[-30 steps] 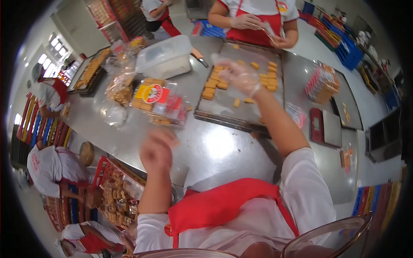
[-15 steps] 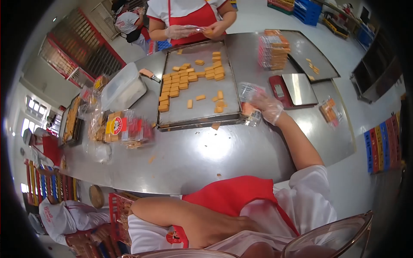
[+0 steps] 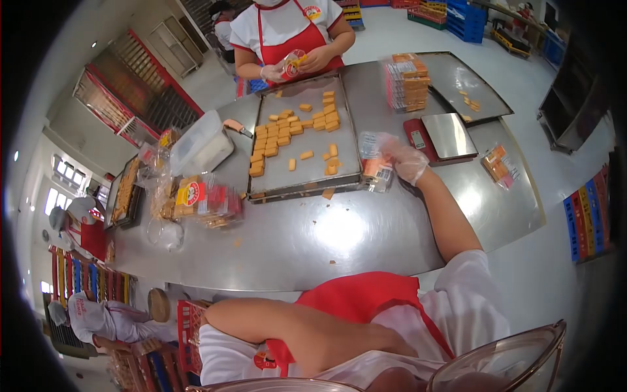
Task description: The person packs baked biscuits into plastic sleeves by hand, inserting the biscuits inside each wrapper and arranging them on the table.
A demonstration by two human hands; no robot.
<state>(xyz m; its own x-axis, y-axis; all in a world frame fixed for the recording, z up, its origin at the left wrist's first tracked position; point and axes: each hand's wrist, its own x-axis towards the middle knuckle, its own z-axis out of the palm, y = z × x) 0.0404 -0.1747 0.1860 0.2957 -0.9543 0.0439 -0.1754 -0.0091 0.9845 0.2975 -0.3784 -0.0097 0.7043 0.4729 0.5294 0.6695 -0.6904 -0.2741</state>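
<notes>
My right hand [image 3: 406, 160], in a clear plastic glove, grips the right side of a clear printed biscuit pack [image 3: 377, 163]. The pack stands on the steel table, against the right edge of a metal tray [image 3: 307, 186]. Small rectangular biscuits [image 3: 273, 138] lie in that tray, grouped at its left and upper right, with several loose ones. My left forearm [image 3: 307, 330] is folded across my chest. Its fingers are hidden at the white cloth below my face, so I cannot see what they do.
Beyond the tray a co-worker in a red apron [image 3: 294, 46] holds a small pack. A scale [image 3: 447, 137], stacked packs [image 3: 406, 83] and a single pack [image 3: 499, 166] stand to the right. At left are more packs [image 3: 202, 202], a plastic tub [image 3: 202, 147] and a scraper [image 3: 236, 127].
The view has shifted slightly. My right hand stays on the pack, which looks more upright and turned toward me. The co-worker now holds a pack with a red and yellow label.
</notes>
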